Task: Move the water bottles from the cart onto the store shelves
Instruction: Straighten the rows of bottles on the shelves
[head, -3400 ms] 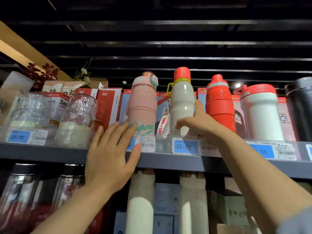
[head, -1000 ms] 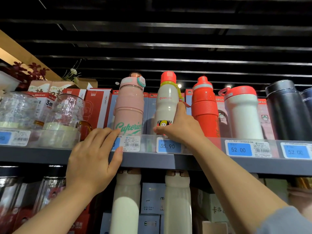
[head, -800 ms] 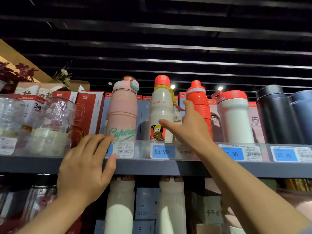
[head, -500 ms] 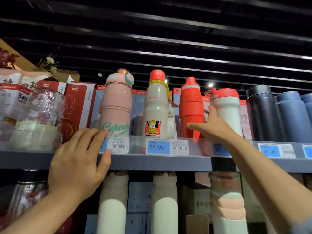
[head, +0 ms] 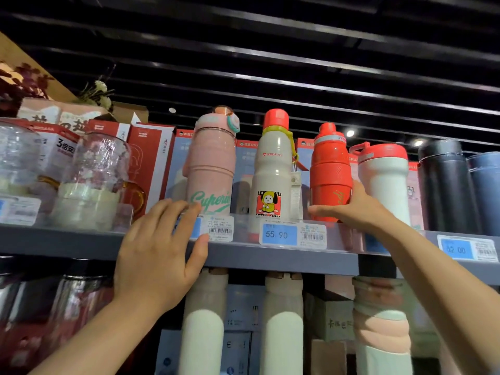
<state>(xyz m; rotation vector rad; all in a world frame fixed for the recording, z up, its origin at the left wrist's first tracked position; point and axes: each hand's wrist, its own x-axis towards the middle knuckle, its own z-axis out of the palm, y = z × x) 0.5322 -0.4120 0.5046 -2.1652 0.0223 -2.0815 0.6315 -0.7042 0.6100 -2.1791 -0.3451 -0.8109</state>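
Gripping red bottle (head: pixel 330 174) low on its body with right hand (head: pixel 354 205), upright on top shelf (head: pixel 270 257) between white bottle (head: pixel 273 171) and red-lidded one; left hand (head: pixel 157 255) spread flat, bracing shelf edge; advisable: turning slowly, keeping base flat, avoiding knocking neighbours.
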